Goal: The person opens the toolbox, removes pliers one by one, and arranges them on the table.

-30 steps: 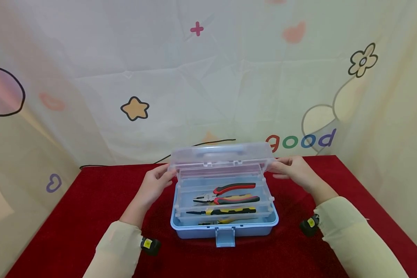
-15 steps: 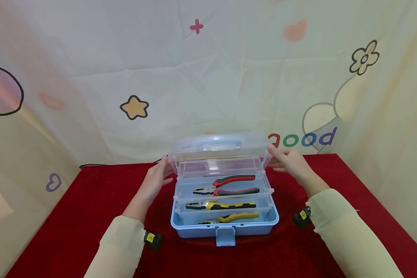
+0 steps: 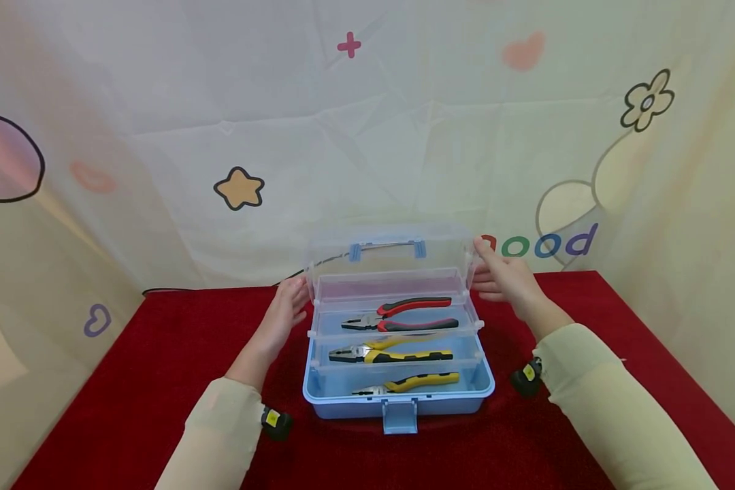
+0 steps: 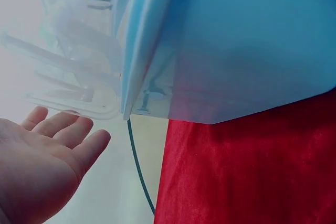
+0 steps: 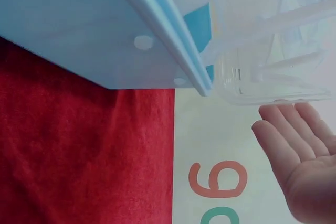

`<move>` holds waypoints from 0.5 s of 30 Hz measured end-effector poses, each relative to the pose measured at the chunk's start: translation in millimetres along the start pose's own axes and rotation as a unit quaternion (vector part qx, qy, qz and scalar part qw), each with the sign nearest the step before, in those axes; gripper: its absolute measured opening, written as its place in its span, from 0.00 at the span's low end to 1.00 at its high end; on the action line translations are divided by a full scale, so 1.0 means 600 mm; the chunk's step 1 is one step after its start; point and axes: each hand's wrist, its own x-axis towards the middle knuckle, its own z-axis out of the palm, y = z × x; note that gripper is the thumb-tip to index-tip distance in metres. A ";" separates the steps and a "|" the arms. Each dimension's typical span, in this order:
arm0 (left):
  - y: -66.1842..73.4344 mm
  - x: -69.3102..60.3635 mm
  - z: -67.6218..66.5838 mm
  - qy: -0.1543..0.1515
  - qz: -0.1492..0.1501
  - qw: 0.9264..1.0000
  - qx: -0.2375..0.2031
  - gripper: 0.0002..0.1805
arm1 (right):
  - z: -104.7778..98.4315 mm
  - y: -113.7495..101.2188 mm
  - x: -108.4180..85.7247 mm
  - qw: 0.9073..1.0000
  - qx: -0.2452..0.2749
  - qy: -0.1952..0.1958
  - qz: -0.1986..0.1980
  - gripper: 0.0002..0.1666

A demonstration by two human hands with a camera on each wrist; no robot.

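A light blue toolbox (image 3: 337, 410) stands on the red cloth, its clear lid (image 3: 392, 262) raised at the back. My left hand (image 3: 280, 316) is at the lid's left side, and in the left wrist view its fingers (image 4: 71, 135) are extended, the tips at the lid's edge. On the other side my right hand (image 3: 511, 279) has straight fingers (image 5: 286, 135) against or just beside the lid's edge. Inside, red-and-black pliers (image 3: 419, 325) lie in the upper clear tray, yellow-and-black pliers (image 3: 410, 356) in the one below. Another yellow-handled pair (image 3: 422, 382) lies in the bottom.
The toolbox's blue latch (image 3: 400, 416) hangs down at the front. Red cloth (image 3: 177, 354) covers the table, and a printed curtain (image 3: 282, 136) hangs right behind it. A dark cable (image 3: 171, 290) runs along the table's back edge.
The lid has swung up and back, and the trays have spread apart, showing more of the pliers. Both hands have moved slightly up and away with the lid, their fingers straightening.
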 end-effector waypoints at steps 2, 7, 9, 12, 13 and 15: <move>0.000 0.001 0.000 -0.002 -0.002 1.000 -0.002 0.30 | 0.000 0.002 0.000 1.000 0.016 -0.006 0.000 0.57; -0.003 0.005 0.000 -0.018 -0.002 1.000 -0.009 0.28 | -0.003 0.010 -0.004 0.998 0.048 -0.027 -0.028 0.54; -0.003 0.005 0.001 -0.026 0.000 1.000 -0.015 0.28 | -0.004 0.013 -0.007 0.997 0.055 -0.038 -0.045 0.53; -0.003 0.005 0.004 -0.032 0.000 0.999 -0.019 0.28 | -0.002 0.018 -0.008 0.995 0.054 -0.055 -0.062 0.52; -0.004 0.005 0.005 -0.033 -0.001 0.999 -0.020 0.28 | -0.001 0.021 -0.008 0.995 0.053 -0.060 -0.066 0.51; -0.005 0.004 0.006 -0.035 -0.002 0.999 -0.016 0.29 | 0.002 0.025 -0.009 0.993 0.052 -0.070 -0.074 0.48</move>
